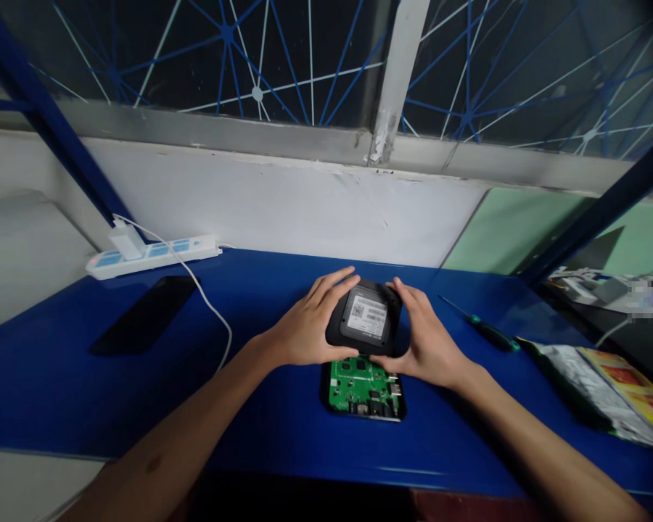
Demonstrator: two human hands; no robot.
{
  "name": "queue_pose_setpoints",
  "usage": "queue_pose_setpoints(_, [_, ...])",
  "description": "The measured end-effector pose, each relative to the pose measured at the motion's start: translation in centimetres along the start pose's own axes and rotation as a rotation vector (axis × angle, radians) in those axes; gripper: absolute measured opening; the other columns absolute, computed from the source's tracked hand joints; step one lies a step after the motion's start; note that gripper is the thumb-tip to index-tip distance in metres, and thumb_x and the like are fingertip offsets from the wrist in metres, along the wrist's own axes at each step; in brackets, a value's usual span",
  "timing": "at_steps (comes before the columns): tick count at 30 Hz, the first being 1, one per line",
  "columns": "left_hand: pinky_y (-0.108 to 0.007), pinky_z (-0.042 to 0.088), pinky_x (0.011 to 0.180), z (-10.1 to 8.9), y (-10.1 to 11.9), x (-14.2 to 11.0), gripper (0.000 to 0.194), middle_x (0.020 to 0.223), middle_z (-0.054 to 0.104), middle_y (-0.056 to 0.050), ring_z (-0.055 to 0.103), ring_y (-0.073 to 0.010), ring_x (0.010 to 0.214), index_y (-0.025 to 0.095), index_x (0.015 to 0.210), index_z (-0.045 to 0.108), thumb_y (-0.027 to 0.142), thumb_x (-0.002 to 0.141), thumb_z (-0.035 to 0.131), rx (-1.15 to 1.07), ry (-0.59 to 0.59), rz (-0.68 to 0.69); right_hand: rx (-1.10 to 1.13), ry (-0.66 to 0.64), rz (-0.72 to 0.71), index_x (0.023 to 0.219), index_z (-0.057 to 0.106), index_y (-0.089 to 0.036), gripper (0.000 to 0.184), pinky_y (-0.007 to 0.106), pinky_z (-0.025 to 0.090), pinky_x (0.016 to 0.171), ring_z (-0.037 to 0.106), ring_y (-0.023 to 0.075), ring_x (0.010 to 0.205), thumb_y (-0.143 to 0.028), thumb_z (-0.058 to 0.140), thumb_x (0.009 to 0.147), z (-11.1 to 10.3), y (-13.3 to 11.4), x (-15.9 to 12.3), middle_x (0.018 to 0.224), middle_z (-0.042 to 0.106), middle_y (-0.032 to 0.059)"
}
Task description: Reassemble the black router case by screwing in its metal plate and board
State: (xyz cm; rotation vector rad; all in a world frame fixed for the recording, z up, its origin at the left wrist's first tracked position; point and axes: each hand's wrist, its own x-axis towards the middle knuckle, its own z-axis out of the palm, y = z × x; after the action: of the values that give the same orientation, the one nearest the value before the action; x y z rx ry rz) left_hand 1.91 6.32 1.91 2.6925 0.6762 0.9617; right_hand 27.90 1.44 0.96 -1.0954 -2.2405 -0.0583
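Both hands, left (307, 326) and right (429, 337), grip the black cover (366, 319) by opposite sides, label showing; it's held just over the far end of the green circuit board (363, 388) on the blue table (283, 442), likely for lining up edges

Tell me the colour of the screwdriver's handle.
The screwdriver's handle is dark green and black, seen in the head view.
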Motion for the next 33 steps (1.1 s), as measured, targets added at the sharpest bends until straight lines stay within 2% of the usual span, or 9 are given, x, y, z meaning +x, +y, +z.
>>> queue_pose_setpoints(8, [-0.064, 0.036, 0.115, -0.23, 0.01, -0.03, 0.114, 0.163, 0.022, -0.018, 0.027, -0.0423, 0.147, 0.024, 0.159, 0.01, 0.043, 0.073, 0.083, 0.067, -0.046, 0.029, -0.03, 0.003, -0.078, 0.161, -0.001, -0.02, 0.119, 0.064, 0.049, 0.103, 0.046, 0.041, 0.132, -0.052, 0.076, 0.076, -0.16, 0.24, 0.01, 0.145, 0.042, 0.0229])
queue_pose_setpoints(12, [-0.064, 0.036, 0.115, -0.18, 0.01, -0.02, 0.114, 0.161, 0.027, -0.017, 0.03, -0.0418, 0.145, 0.024, 0.158, 0.012, 0.042, 0.071, 0.083, 0.064, -0.053, 0.043, -0.042, 0.018, -0.119, 0.161, 0.001, -0.019, 0.118, 0.063, 0.049, 0.103, 0.046, 0.0407, 0.133, -0.052, 0.076, 0.076, -0.29, 0.23, -0.02, 0.145, 0.042, 0.023])
queue_pose_setpoints(18, [-0.062, 0.044, 0.107, 0.24, -0.41, -0.06, 0.114, 0.151, 0.04, -0.02, 0.042, -0.042, 0.134, 0.021, 0.155, 0.018, 0.046, 0.066, 0.085, 0.095, 0.015, 0.077, -0.03, 0.005, -0.119, 0.161, 0.001, -0.021, 0.118, 0.064, 0.049, 0.103, 0.046, 0.0417, 0.133, -0.053, 0.076, 0.076, -0.35, 0.42, -0.09, 0.147, 0.042, 0.0223])
queue_pose_setpoints(26, [-0.061, 0.045, 0.103, 0.41, -0.56, -0.19, 0.117, 0.15, 0.039, -0.018, 0.045, -0.0416, 0.128, 0.024, 0.155, 0.016, 0.047, 0.064, 0.086, 0.107, 0.034, 0.08, -0.013, 0.003, -0.095, 0.16, 0.002, -0.019, 0.119, 0.065, 0.047, 0.104, 0.046, 0.0417, 0.133, -0.055, 0.077, 0.075, -0.28, 0.33, -0.1, 0.147, 0.044, 0.0231])
queue_pose_setpoints(33, [-0.064, 0.045, 0.101, 0.32, -0.33, -0.13, 0.118, 0.149, 0.039, -0.017, 0.045, -0.0428, 0.126, 0.028, 0.154, 0.015, 0.047, 0.063, 0.086, 0.095, 0.033, 0.076, 0.007, 0.0, -0.075, 0.16, -0.001, -0.023, 0.121, 0.067, 0.045, 0.104, 0.047, 0.0423, 0.133, -0.056, 0.077, 0.074, -0.36, 0.15, -0.13, 0.148, 0.043, 0.0218])
